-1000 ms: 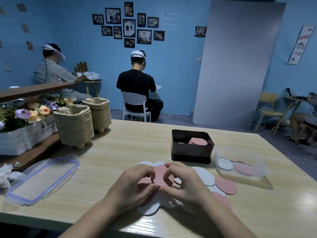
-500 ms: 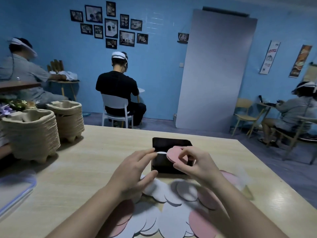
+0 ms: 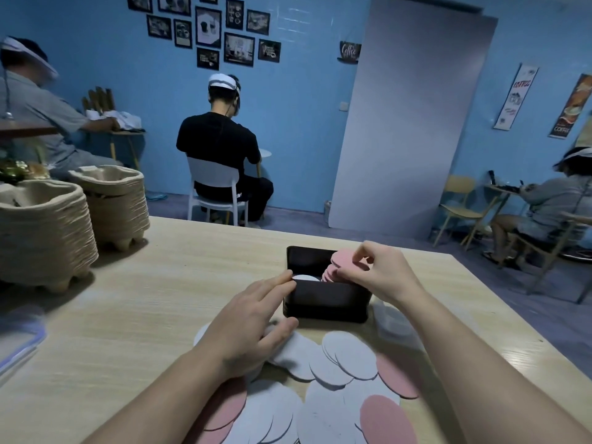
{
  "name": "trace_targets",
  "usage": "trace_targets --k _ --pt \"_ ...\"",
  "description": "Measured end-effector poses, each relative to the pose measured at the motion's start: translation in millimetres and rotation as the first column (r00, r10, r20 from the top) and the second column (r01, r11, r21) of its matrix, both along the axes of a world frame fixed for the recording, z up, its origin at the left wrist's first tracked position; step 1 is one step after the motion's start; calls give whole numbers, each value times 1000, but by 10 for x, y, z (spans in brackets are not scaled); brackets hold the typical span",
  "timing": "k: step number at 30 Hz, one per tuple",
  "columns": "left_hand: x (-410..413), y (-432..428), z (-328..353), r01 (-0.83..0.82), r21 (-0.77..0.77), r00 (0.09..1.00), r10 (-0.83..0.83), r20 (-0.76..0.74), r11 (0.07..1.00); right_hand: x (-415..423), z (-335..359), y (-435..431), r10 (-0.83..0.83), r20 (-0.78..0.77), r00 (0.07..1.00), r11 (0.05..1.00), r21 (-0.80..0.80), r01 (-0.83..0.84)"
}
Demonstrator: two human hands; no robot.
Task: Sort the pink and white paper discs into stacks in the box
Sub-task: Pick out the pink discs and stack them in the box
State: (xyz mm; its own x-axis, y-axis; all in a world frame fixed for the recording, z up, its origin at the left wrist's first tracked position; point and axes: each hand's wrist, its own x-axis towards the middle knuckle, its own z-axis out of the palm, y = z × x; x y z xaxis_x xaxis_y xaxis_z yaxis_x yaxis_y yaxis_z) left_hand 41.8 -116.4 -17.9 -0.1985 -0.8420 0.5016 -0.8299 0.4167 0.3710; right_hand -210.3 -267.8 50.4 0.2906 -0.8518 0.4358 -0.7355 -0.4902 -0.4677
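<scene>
Right hand (image 3: 381,274) pinches a round pink paper disc (image 3: 347,259) between thumb and fingertips, above the right half of the rectangular black box (image 3: 326,299). It hovers over a pink stack (image 3: 330,274) whose lower part the box wall hides. Left hand (image 3: 253,322) has straight, loose fingers touching the box's near left corner and holds nothing. White stack (image 3: 306,277) sits in the box's left half, only its top visible. Loose pink and white discs (image 3: 346,357) overlap on the light wooden table (image 3: 144,299) nearer than the box, partly under both forearms. Clear plastic tub (image 3: 394,322) right of the box is blurred and hard to make out.
</scene>
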Motion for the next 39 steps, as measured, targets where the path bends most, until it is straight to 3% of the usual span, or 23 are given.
trace_targets --k 11,17,21,25,29,35,39 --pt "-11 85 26 2 -5 1000 -2 6 1000 44 -23 15 -20 45 999 999 33 19" --pt "107 317 172 -22 -63 999 19 -43 998 26 -46 57 -13 10 1000 998 -55 14" --pt "312 540 223 -37 -72 998 33 -54 997 53 -33 312 43 96 994 984 -174 -26" --pt "606 859 135 -80 -41 996 78 -37 996 147 -125 817 203 211 956 961 -232 -153" --pt "860 1164 11 -138 19 989 139 -54 990 240 -347 1159 351 236 906 935 -143 -325" --pt "863 1396 -21 -100 167 992 111 -56 981 553 -541 1499 535 127 835 842 -9 -539" --pt "850 1362 -40 -156 175 987 148 55 972 721 -544 1609 610 56 791 786 86 -612"
